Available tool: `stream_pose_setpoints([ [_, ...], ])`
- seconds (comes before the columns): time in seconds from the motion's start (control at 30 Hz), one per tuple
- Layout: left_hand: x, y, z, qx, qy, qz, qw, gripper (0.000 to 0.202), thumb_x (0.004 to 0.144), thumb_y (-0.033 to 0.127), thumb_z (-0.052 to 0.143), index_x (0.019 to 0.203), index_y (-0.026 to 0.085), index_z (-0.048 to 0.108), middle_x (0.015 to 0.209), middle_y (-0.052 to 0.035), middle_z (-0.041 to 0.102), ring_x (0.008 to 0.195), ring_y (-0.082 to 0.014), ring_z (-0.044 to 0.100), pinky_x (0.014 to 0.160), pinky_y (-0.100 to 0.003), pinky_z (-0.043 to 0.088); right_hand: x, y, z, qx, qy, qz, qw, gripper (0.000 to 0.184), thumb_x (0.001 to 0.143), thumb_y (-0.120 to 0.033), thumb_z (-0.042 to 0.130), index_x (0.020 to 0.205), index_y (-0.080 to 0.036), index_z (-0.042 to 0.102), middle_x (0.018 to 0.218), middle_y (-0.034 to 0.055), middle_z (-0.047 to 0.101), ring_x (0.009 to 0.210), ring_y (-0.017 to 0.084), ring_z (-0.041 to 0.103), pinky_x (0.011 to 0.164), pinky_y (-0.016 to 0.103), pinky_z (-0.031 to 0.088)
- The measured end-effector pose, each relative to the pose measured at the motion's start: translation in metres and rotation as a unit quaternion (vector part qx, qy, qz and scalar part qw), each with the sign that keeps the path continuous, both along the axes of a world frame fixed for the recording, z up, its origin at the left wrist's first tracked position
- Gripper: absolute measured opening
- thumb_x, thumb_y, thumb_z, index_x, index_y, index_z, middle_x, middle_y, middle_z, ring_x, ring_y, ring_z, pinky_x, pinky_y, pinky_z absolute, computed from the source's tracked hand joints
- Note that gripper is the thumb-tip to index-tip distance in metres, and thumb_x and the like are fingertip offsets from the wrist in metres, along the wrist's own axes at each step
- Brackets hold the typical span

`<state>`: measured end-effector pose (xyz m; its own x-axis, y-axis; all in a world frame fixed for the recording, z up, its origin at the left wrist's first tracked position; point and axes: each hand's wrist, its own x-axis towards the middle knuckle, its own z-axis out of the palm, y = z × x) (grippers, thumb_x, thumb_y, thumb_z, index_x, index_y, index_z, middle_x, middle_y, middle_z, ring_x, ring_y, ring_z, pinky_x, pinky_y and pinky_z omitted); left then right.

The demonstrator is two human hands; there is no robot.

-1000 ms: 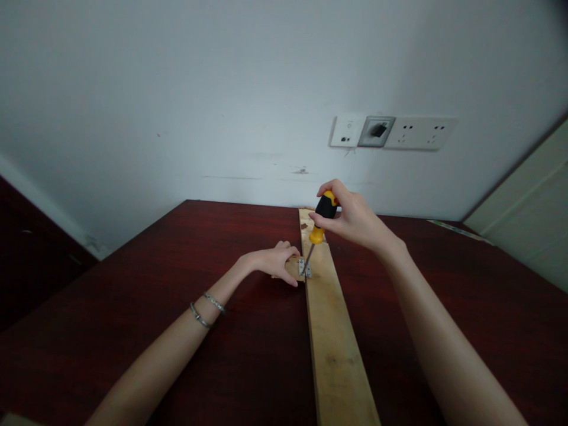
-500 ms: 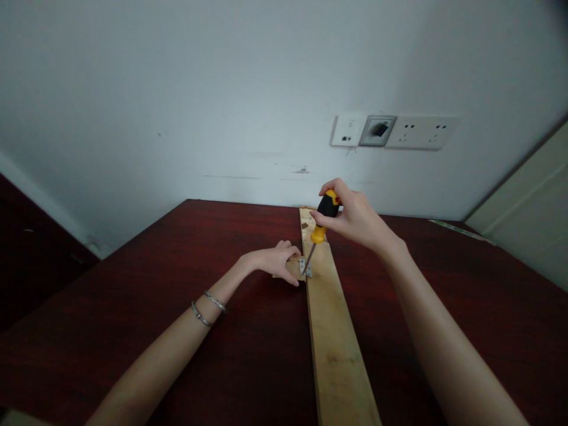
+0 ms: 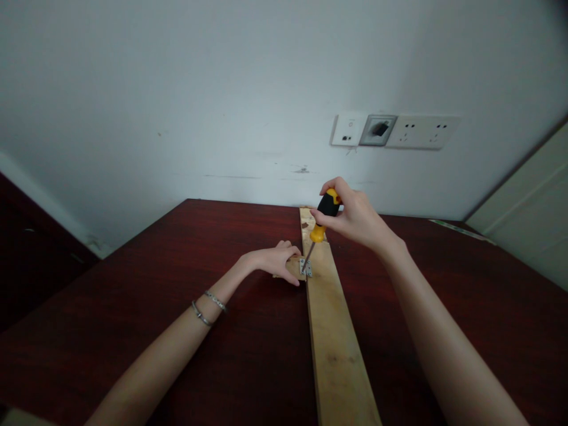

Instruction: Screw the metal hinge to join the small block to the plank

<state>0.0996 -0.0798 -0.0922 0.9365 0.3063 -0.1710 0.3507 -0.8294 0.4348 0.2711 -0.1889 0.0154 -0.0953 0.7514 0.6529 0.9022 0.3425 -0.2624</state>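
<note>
A yellow and black screwdriver [image 3: 329,205] is gripped by its handle in my right hand [image 3: 357,217]. Its shaft slants down to the left, and the tip meets a small metal hinge [image 3: 306,267]. The hinge lies flat across the joint between a short wooden block [image 3: 293,270] and a long wooden board [image 3: 333,319]. My left hand [image 3: 278,261] wraps round the short block, thumb on the near side and fingers on the far side, holding it against the board's left edge. Whether a screw sits under the tip is too small to tell.
The dark red tabletop [image 3: 239,367] runs back to a white wall [image 3: 222,89]. Switches and sockets [image 3: 421,131] are set in the wall above, with a black plug [image 3: 380,129] in one. A flat, pale strip [image 3: 461,231] lies at the table's back right.
Almost nothing differs. The screwdriver's tip and shaft have shifted very slightly to the left on the hinge, while both hands keep their places.
</note>
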Motion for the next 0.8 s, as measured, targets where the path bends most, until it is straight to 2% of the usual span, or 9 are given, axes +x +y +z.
stream_pose_setpoints([
  [0.8, 0.0001, -0.0033, 0.0052, 0.009, 0.005, -0.002, 1.0, 0.073, 0.06, 0.062, 0.067, 0.117, 0.021, 0.045, 0.107, -0.0052, 0.04, 0.107, -0.025, 0.041, 0.091, -0.033, 0.038, 0.0004, 0.0016, -0.0013, -0.003, 0.001, -0.014, 1.0, 0.029, 0.075, -0.036, 0.059, 0.095, -0.022, 0.043, 0.07, -0.0014, 0.05, 0.059, 0.013, 0.047, 0.057, 0.027, 0.035],
])
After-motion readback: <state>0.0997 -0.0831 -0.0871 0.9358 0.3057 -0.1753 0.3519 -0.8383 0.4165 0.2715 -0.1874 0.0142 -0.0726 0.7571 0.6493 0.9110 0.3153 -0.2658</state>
